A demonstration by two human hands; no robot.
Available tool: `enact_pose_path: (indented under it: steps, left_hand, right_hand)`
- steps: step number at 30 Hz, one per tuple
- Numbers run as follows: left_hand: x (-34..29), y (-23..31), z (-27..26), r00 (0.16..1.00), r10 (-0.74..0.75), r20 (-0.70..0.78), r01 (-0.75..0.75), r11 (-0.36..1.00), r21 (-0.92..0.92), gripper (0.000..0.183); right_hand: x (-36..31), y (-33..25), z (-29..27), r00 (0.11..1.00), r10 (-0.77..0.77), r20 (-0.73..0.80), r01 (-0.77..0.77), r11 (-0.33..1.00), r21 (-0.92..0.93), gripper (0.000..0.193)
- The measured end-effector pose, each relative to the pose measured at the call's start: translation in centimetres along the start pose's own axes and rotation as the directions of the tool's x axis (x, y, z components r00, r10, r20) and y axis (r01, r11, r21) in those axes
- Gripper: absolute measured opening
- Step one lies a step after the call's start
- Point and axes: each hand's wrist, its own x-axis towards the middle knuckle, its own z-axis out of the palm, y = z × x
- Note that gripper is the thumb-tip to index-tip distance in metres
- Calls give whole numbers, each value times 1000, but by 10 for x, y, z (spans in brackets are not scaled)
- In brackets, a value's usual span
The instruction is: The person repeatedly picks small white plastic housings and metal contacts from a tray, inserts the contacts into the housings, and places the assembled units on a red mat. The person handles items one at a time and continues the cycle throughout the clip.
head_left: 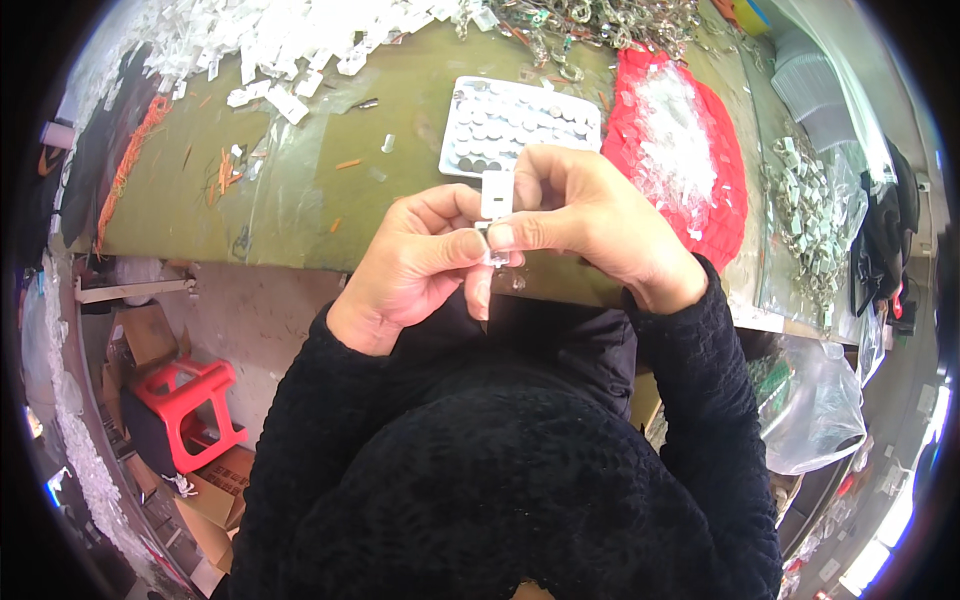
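Observation:
A small white plastic piece (497,195) with a dark slot stands upright between my two hands, just over the table's near edge. Its lower end, with a clear part and something dark and round, is partly hidden by my fingers. My left hand (415,250) is closed in a pinch on it, thumb and fingers meeting at the lower end. From the other side my right hand (590,215) grips the same piece, with its thumb pressed on the lower part. Right behind the hands lies a white tray (450,130) with rows of small round button cells, some silver, some dark.
White plastic pieces (270,40) are heaped at the far left, metal rings and clasps (600,20) at the far middle. A red cloth (728,150) on the right bears clear bits; beyond it lie small pale pieces (810,220). Orange strings (130,165) and a red stool (195,410) are on the left.

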Motion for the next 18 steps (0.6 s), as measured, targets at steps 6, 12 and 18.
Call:
enact_pose_path:
  steps: [6, 12, 18]
  left_hand:
    - [4, -3, -7, 998, 56, -15, -58, 989, -133, 28]
    - [6, -5, -9, 997, 58, -45, -61, 996, -70, 44]
    - [6, -5, -7, 997, 61, -57, -65, 995, -77, 44]
  right_hand:
    - [-7, 3, -22, 952, -189, -243, 201, 979, 28, 16]
    - [6, 38, -21, 739, -608, -291, 214, 621, -754, 12]
    - [6, 50, -21, 713, -680, -169, 195, 424, -885, 11]
